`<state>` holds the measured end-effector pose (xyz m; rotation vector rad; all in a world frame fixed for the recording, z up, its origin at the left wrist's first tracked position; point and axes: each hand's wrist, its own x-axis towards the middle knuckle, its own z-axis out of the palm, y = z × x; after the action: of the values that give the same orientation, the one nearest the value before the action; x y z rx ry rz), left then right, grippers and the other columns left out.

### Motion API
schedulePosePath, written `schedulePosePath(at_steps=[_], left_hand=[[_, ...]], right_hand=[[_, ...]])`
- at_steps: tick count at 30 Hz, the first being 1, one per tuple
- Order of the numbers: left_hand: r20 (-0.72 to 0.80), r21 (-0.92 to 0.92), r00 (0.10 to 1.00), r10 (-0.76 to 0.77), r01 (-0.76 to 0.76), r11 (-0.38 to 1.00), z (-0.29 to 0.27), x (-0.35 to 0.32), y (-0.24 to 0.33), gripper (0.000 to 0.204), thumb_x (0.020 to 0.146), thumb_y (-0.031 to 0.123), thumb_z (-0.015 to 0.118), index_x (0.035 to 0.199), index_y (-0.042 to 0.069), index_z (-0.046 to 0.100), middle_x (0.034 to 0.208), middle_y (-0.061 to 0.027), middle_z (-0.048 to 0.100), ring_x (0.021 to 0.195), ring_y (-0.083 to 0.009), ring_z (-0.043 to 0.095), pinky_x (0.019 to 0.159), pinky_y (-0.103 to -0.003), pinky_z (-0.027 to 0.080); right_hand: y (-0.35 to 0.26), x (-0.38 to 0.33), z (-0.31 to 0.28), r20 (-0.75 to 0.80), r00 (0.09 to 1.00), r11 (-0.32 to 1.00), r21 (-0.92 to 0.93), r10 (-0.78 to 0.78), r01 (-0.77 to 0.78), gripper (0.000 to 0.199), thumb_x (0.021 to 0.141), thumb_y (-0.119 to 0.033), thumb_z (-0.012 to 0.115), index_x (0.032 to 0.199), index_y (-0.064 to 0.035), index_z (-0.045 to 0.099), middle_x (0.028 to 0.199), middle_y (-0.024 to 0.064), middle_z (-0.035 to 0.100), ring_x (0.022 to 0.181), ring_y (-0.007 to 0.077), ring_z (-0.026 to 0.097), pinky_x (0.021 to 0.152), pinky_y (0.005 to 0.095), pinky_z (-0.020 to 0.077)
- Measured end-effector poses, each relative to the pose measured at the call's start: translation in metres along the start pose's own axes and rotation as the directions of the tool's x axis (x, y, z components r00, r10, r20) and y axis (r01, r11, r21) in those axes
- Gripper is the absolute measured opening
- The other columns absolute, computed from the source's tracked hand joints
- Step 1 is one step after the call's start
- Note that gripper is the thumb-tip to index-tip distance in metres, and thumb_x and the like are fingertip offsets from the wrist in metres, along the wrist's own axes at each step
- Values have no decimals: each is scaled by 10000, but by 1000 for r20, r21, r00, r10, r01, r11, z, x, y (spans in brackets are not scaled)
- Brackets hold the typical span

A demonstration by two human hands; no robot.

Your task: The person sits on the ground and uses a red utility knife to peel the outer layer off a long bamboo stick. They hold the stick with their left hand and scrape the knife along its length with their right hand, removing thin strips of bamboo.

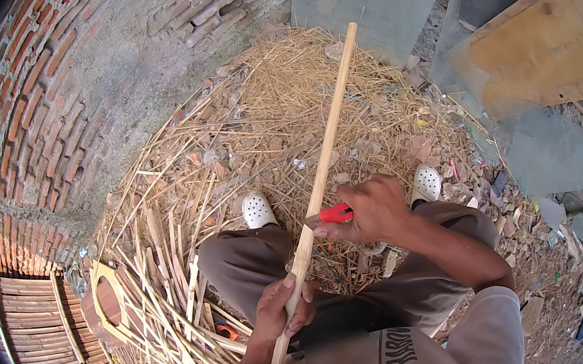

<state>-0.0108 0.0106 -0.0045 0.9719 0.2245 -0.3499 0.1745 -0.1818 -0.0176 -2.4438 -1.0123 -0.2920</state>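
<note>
Litter-strewn ground (541, 344), brown earth showing at 4 o'clock; dry straw (285, 69) lies thick and tangled at 12; broken rubble (421, 149), mixed with small scraps, spreads between 2 and 3; long pale strips (175, 296) are heaped crosswise at 7; a yellow cut-out piece (95, 288) lies beside them toward 8; white clogs (257, 211) rest at 3 and, nearer centre, at 7.

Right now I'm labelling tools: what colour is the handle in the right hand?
The handle is red, shown best in the head view.
</note>
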Motion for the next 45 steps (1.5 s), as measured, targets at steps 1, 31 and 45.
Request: schedulePosePath(at_steps=[1, 31, 45], left_hand=[[5, -11, 1000, 4, -4, 1000, 0, 1, -1, 437, 1048, 338, 287, 915, -11, 513, 442, -38, 404, 310, -98, 316, 384, -239, 276], [220, -65, 959, -176, 194, 979, -1, -46, -31, 432, 1053, 319, 285, 927, -31, 505, 449, -16, 406, 330, -89, 337, 365, -223, 301], [272, -660, 961, -56, 228, 716, 7, 22, -14, 395, 1044, 337, 254, 829, 73, 455, 406, 39, 386, 254, -65, 337, 307, -229, 242]], right_hand=[[-3, -3, 3, 4, 999, 999, 13, -39, 39, 680, 707, -749, 612, 595, -79, 579, 432, 95, 492, 404, 296, 541, 446, 401, 435], [210, 28, -39, -211, 701, 727, 75, 681, -683, 798, 870, -736, 360, 713, -14, 664, 571, 169, 570, 656, 361, 605, 648, 471, 449], [11, 6, -23, -26, 985, 985, 37, -170, 171, 675, 631, -746, 673, 596, -84, 546, 453, 71, 486, 430, 291, 543, 479, 412, 427]])
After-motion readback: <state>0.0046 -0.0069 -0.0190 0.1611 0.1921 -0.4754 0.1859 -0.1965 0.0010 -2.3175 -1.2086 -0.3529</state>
